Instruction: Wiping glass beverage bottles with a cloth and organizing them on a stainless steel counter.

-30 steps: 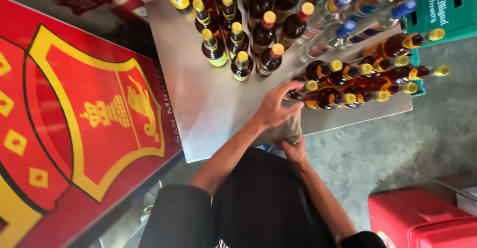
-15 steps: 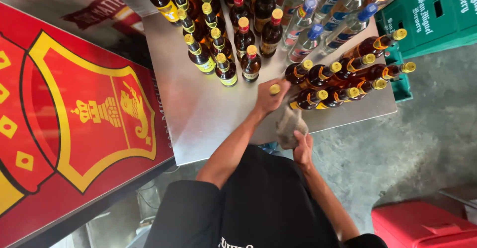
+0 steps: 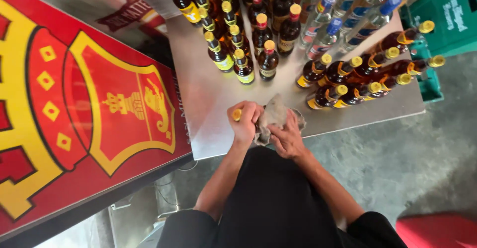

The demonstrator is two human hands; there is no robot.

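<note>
Bottle (image 3: pixel 238 114) gripped in your left hand (image 3: pixel 244 124), your right hand (image 3: pixel 285 138) wraps a rag (image 3: pixel 272 115) round it; capped rows (image 3: pixel 343 76) stand beyond.

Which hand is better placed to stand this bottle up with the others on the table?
Probably the left hand: it is closed around the neck of the yellow-capped bottle, nearer the upright bottles. The right hand is occupied, pressing the grey cloth against it.

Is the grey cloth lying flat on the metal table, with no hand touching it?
No, the right hand presses the grey cloth around a bottle whose yellow cap the left hand holds.
</note>
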